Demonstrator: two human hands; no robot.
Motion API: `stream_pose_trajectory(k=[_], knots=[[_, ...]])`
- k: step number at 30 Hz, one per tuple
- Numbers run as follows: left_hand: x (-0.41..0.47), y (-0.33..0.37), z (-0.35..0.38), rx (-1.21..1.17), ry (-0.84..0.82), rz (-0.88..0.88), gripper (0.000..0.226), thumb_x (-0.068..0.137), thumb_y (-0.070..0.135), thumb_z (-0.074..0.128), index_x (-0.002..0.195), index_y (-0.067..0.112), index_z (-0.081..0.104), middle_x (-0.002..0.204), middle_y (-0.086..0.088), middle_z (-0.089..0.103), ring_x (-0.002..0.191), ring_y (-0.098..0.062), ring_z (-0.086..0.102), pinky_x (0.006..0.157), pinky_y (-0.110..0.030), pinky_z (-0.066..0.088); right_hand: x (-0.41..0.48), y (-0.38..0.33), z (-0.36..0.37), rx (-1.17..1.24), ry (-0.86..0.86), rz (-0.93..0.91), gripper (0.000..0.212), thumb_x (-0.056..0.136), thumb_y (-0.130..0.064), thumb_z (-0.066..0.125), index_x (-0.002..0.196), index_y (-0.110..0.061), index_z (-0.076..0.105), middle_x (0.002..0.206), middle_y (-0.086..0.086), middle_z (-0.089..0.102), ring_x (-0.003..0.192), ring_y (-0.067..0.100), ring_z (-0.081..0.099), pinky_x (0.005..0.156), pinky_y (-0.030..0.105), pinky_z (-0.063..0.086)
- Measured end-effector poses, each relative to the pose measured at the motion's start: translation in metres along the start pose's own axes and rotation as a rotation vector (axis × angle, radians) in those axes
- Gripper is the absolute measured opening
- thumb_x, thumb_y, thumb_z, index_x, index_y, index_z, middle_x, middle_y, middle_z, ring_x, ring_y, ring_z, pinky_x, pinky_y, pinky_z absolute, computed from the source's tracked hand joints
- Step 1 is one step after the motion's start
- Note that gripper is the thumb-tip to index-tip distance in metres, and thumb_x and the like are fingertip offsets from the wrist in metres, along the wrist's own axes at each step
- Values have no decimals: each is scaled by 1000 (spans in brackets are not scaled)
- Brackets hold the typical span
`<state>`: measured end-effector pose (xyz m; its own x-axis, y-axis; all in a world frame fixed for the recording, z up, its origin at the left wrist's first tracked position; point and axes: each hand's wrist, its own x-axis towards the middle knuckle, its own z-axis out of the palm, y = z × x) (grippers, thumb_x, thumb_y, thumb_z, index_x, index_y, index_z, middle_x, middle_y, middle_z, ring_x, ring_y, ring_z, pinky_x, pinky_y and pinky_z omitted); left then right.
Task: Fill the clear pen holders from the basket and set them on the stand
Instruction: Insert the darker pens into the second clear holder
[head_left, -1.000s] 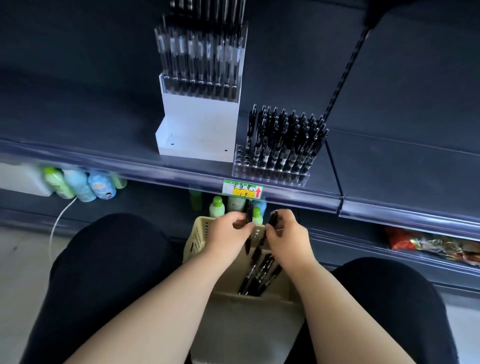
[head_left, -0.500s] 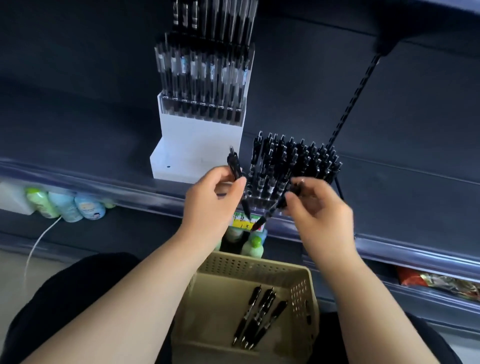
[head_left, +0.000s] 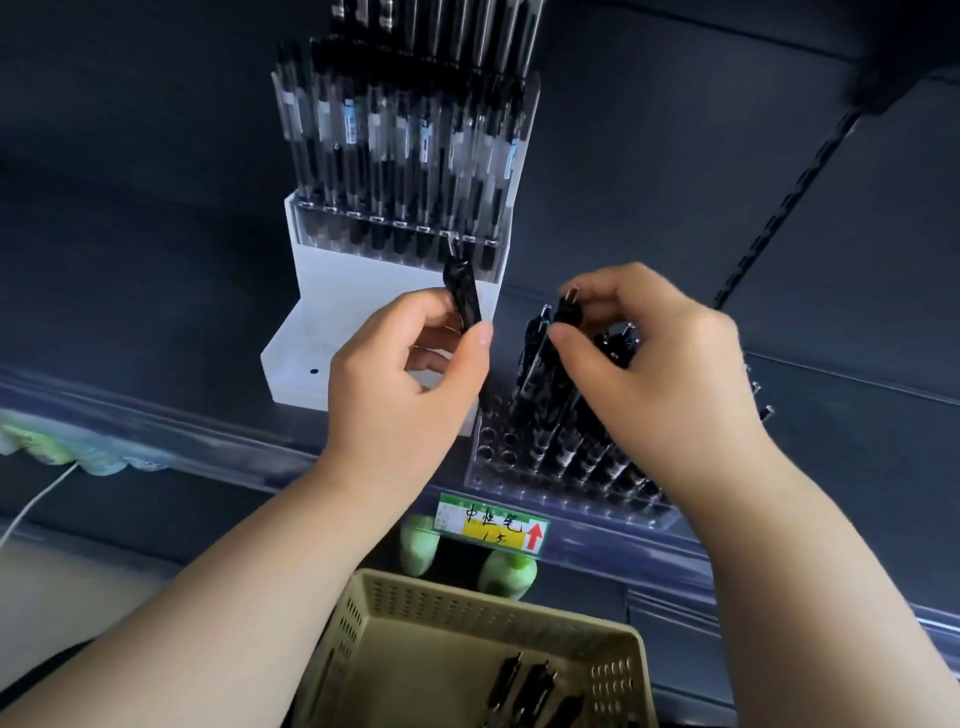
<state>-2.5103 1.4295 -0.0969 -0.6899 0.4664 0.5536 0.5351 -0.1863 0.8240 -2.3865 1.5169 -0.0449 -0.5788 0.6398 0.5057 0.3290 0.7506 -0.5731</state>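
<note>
Head view: the left hand (head_left: 410, 384) pinches a black click pen (head_left: 464, 296) upright before the white stepped stand (head_left: 322, 291), apparently in reserve. The right hand (head_left: 649, 364) pinches a second black pen (head_left: 565, 307) by its top above the clear perforated acrylic holder (head_left: 498, 447) on the dark shelf (head_left: 208, 436), probably to seat it. The beige plastic basket (head_left: 467, 587) sits below.

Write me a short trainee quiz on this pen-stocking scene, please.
1. True or false: the left hand holds a pen.
2. Where are the holder's empty holes? A) its left end B) its right end C) nowhere
3. Fill in: spare pens lie in the ____.
Key: 1 true; 2 A; 3 basket.
</note>
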Motion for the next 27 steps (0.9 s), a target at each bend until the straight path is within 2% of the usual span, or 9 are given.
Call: stream_pose_trajectory(k=[4, 8, 10, 15, 19, 24, 27], knots=[[-1, -3, 2, 98, -21, 56, 26, 81, 30, 63, 95, 9, 67, 84, 6, 66, 75, -4, 61, 72, -10, 48, 4, 6, 8, -76, -6, 13, 21, 80, -22, 69, 100, -25, 64, 82, -13, 64, 85, 5, 59, 73, 7, 40], [-1, -4, 5, 77, -35, -14, 26, 79, 29, 63, 96, 9, 68, 85, 6, 68, 75, -5, 62, 73, -10, 49, 3, 6, 11, -141, -12, -37, 22, 79, -19, 70, 100, -20, 66, 81, -14, 62, 89, 15, 62, 83, 39, 50], [0, -5, 5, 83, -39, -23, 28, 79, 29, 63, 98, 8, 68, 86, 4, 69, 76, -5, 62, 74, -11, 49, 3, 5, 11, -149, -11, -50, 23, 78, -19, 70, 100, -21, 65, 80, -18, 58, 91, 17, 61, 84, 46, 48], [-1, -5, 7, 119, -47, -9, 29, 80, 29, 62, 98, 8, 68, 87, 2, 69, 77, -7, 63, 76, -17, 51, 4, 8, 10, -170, 6, -54, 23, 78, -18, 71, 100, -21, 66, 84, -12, 67, 92, 18, 61, 85, 47, 46], [-3, -5, 6, 165, -68, 34, 27, 81, 28, 63, 96, 7, 68, 86, 2, 69, 81, -10, 64, 78, -21, 52, 4, 9, 11, -221, 21, -104, 13, 78, -13, 68, 89, -20, 71, 80, -6, 70, 85, 24, 62, 79, 48, 48], [-4, -5, 6, 167, -71, 46, 24, 80, 27, 64, 96, 9, 68, 85, 5, 68, 80, -6, 63, 77, -17, 51, 2, 9, 13, -289, -1, -137, 12, 81, -14, 66, 86, -23, 73, 78, -7, 71, 87, 22, 60, 78, 35, 38], [-3, -6, 6, 156, -72, 50, 22, 81, 26, 66, 96, 9, 68, 86, 5, 69, 81, -4, 63, 78, -16, 51, 1, 7, 13, -282, -6, -176, 14, 80, -13, 67, 86, -24, 74, 78, -9, 71, 86, 21, 61, 77, 33, 33]])
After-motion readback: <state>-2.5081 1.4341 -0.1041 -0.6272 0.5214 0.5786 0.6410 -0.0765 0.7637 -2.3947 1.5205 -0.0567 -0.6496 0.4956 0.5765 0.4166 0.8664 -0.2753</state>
